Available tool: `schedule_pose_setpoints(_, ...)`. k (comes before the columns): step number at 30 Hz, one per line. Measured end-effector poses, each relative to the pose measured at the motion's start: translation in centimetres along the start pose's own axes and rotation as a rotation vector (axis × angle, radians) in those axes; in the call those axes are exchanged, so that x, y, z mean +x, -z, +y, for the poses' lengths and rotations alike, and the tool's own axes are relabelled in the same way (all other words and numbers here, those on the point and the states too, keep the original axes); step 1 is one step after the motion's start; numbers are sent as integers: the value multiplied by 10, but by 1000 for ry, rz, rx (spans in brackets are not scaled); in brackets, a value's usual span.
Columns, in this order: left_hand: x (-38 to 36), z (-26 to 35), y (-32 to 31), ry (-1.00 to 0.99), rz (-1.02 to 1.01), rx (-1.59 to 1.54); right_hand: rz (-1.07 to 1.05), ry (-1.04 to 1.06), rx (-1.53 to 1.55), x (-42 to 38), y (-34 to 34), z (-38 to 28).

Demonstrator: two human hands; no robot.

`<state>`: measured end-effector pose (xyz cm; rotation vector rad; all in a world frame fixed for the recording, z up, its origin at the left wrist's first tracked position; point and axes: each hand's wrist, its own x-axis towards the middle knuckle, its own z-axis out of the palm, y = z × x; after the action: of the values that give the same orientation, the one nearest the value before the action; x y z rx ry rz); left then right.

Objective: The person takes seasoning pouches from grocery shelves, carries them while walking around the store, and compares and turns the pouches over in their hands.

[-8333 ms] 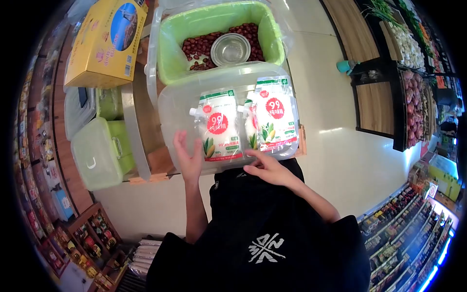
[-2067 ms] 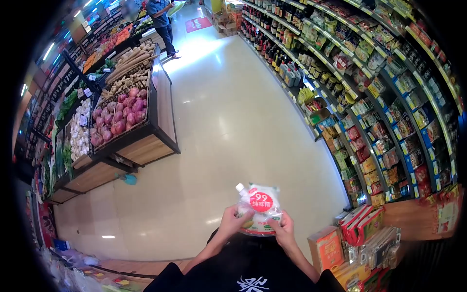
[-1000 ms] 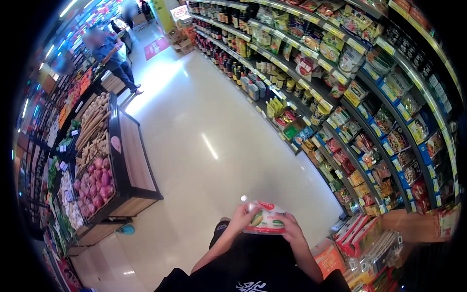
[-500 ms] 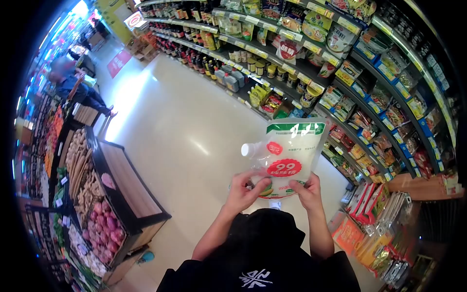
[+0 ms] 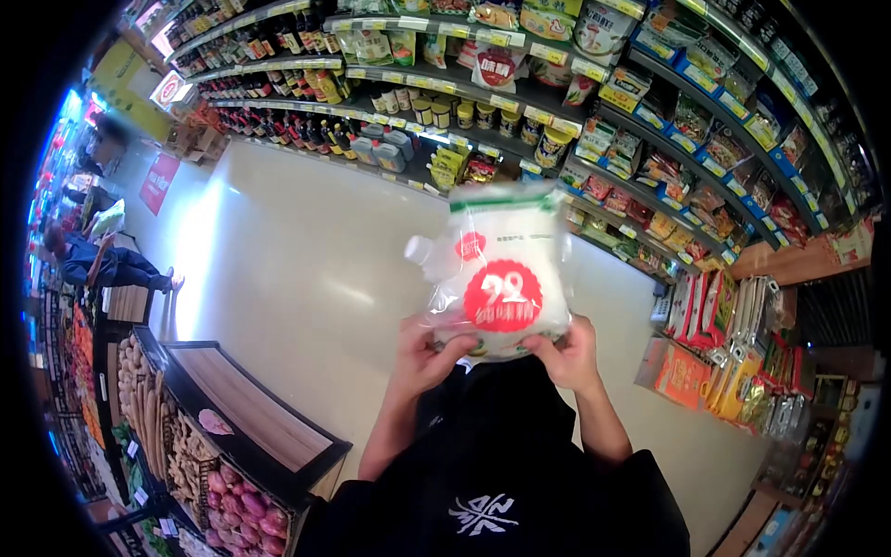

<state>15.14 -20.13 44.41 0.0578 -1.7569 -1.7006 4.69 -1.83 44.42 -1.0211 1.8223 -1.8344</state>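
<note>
Between both hands is a clear and white plastic pouch of seasoning (image 5: 506, 269), with a green band on top, a red "99" label and a white screw cap at its upper left corner. My left hand (image 5: 429, 357) grips the lower left corner, thumb on the front. At the lower right corner my right hand (image 5: 568, 355) closes on it the same way. The pouch is held up before my chest, its printed front facing me. The fingers behind it are hidden.
Shelves of bottles, jars and bags (image 5: 464, 79) curve across the back and right. A produce stand with red onions (image 5: 243, 511) and root vegetables is at left. Stacked packets (image 5: 715, 343) stand at right. Another person (image 5: 102, 260) is far left in the aisle.
The pouch has come up and left, looking larger and slightly blurred. My hands have moved left with it, still gripping its lower corners. The view has turned, shifting the shelves left and up.
</note>
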Motion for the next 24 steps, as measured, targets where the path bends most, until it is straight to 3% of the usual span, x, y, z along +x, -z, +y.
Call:
schedule_pose_setpoints(1, -1, 2, 17, 83, -111, 71, -46, 40, -34, 4, -2, -7)
schedule_pose_setpoints(5, 6, -24, 23, 333, 85, -66, 140, -168, 346, 34, -30, 0)
schedule_pose_setpoints(8, 29, -43, 34, 398, 25, 186, 8, -201, 211, 54, -19, 22)
schedule_pose_setpoints(12, 70, -55, 14, 375, 43, 15, 33, -271, 270, 81, -3, 42)
schedule_pose_setpoints(15, 83, -79, 18, 301, -39, 205, -1, -278, 71, 101, 18, 46)
schedule_pose_setpoints(18, 115, -87, 14, -32, -207, 207, -11, 73, -137, 115, 40, 52)
schedule_pose_setpoints(22, 140, -120, 0, 240, -334, 126, 165, -62, 86, 135, 60, 86)
schedule_pose_setpoints(23, 159, -122, -15, 123, -239, 145, 111, -11, 13, 143, 70, 95)
schedule_pose_setpoints(24, 173, -129, -20, 254, -274, 115, 92, -88, 57, 149, 80, 103)
